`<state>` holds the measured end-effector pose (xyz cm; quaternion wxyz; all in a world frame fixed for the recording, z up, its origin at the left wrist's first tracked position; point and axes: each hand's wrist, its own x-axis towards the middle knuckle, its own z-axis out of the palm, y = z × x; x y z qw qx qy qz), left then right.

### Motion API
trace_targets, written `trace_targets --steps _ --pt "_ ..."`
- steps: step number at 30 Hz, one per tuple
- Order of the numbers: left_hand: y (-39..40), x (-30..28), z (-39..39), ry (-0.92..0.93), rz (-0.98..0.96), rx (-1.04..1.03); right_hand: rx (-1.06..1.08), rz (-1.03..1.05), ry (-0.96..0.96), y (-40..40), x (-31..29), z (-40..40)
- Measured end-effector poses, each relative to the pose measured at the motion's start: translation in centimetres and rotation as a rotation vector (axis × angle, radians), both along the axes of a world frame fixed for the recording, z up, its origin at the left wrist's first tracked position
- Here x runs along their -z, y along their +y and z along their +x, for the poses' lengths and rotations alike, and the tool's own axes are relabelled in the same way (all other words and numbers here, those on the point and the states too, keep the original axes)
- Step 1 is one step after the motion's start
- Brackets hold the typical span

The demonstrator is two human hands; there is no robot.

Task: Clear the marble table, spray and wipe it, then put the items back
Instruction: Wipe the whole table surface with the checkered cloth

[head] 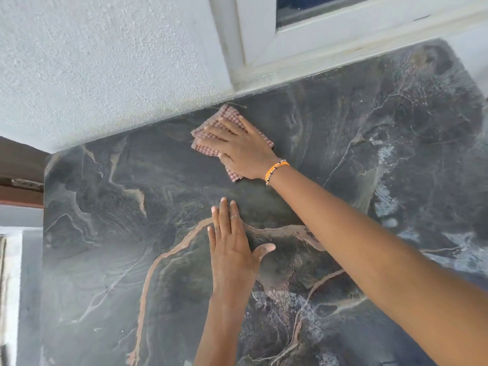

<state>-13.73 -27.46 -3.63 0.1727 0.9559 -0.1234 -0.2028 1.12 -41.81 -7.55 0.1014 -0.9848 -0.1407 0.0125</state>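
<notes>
Two bare hands work over the dark, rust-veined marble table (111, 233), which fills the middle and lower frame. At far left a brown wooden edge (18, 165) meets the textured white wall (92, 62). Left of centre, the left hand (232, 249) lies palm down on the stone, fingers straight and together, thumb out, holding nothing; it looks like a brace. Just above it, near the wall, the right hand (237, 146), with an orange beaded bracelet (276, 169) at the wrist, presses flat with spread fingers on the pink checked waffle-weave cloth (211, 130), pinning rather than clutching it. Soft and limp, the cloth will likely bunch under a push, so a broad palm over its middle suits it best. Upper right sits a white window frame (317, 40); pale wet smears (385, 180) mark the right-hand marble.
</notes>
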Motion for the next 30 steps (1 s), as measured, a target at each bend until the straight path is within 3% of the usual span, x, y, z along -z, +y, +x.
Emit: trace_targets --steps 3,9,15,23,27,30 --pt "-2.6 -0.3 -0.5 0.083 -0.005 0.062 0.248 0.018 -0.005 -6.8 0.0 -0.6" --pt "-5.4 -0.4 -0.7 0.146 0.211 0.11 0.803 0.047 -0.021 -18.9 -0.1 -3.4" --pt "-5.6 -0.4 -0.8 0.14 0.267 0.111 1.046 0.08 -0.004 -18.9 0.3 -7.0" --pt "-5.5 -0.3 -0.8 0.139 0.269 0.102 0.74 0.097 0.05 -7.3 0.1 -0.5" --pt "-5.5 -0.2 -0.8 0.129 0.237 0.091 0.428 0.057 0.03 -2.1 -0.4 0.4" --pt "-5.5 -0.1 -0.9 0.114 0.212 0.083 0.217 0.046 0.024 -2.5 -0.1 -1.8"
